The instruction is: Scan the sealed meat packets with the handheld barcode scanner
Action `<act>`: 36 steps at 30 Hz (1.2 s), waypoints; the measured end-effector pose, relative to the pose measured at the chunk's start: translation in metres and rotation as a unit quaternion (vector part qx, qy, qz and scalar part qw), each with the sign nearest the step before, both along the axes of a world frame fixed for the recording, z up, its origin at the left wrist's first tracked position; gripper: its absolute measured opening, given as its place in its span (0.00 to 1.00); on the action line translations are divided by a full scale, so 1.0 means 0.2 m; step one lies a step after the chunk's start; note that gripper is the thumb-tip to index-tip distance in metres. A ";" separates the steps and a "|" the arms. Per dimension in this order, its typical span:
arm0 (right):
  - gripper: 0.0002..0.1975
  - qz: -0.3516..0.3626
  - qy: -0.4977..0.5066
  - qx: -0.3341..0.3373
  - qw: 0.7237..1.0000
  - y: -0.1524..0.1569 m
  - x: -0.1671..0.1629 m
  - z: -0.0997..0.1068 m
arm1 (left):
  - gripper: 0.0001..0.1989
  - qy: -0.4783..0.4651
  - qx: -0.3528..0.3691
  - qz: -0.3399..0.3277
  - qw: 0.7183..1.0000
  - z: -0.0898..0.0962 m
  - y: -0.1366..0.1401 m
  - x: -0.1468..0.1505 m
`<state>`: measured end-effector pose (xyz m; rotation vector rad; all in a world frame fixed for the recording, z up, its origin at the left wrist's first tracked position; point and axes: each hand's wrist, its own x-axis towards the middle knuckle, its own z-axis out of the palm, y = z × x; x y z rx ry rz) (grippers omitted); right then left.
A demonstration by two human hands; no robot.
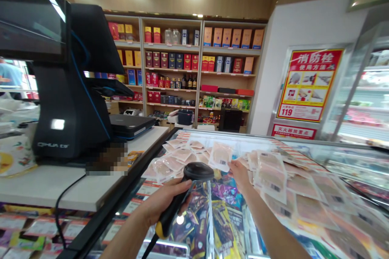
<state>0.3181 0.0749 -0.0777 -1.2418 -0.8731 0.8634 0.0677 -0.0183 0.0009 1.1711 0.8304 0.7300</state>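
Observation:
My left hand (165, 198) is wrapped round the handle of a black and yellow barcode scanner (179, 198), its head tilted toward the right. A cable runs down from the scanner's base. My right hand (240, 174) pinches the lower right corner of a clear flat packet (220, 157) with a pale round content and a small barcode label. The packet is held up just beyond the scanner head. Similar flat packets (179, 156) lie on the glass top to the left, and a larger spread of packets (304, 190) covers the right side.
Wrapped ice creams (225, 226) show through the glass of the chest freezer (142, 174). On the left, a black checkout terminal (69, 89) stands on a white counter (91, 194). Shelves of boxed bottles (170, 60) line the back wall. A red sign (310, 85) hangs at right.

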 end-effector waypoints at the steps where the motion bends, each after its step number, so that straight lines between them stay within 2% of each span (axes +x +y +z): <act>1: 0.12 -0.004 0.000 -0.001 1.000 0.00 0.00 0.00 | 0.13 -0.003 0.000 -0.003 1.000 0.00 0.00 0.00; 10: 0.10 -0.025 -0.002 -0.007 1.000 -0.01 0.02 0.00 | 0.13 -0.005 -0.014 0.016 1.000 0.00 -0.01 0.01; 15: 0.10 -0.024 -0.006 -0.005 1.000 -0.03 0.00 0.02 | 0.13 -0.007 0.014 -0.011 1.000 -0.01 -0.02 0.00; 19: 0.09 -0.020 -0.025 0.002 0.999 -0.04 0.01 0.06 | 0.13 0.002 0.017 0.004 1.000 -0.01 -0.01 -0.02; 24: 0.09 -0.039 -0.076 0.020 0.996 -0.08 0.10 0.10 | 0.14 0.012 0.026 0.032 0.999 0.00 0.00 -0.04; 27: 0.08 -0.060 -0.116 0.002 0.991 -0.15 0.18 0.12 | 0.14 0.018 0.017 0.042 0.999 -0.02 0.00 -0.04; 32: 0.09 -0.104 -0.187 -0.028 0.976 -0.34 0.32 0.14 | 0.15 0.021 0.026 0.037 0.999 -0.04 0.00 -0.02; 36: 0.08 -0.155 -0.322 -0.105 0.928 -0.48 0.45 0.15 | 0.15 0.019 0.026 0.034 0.999 -0.06 0.00 0.00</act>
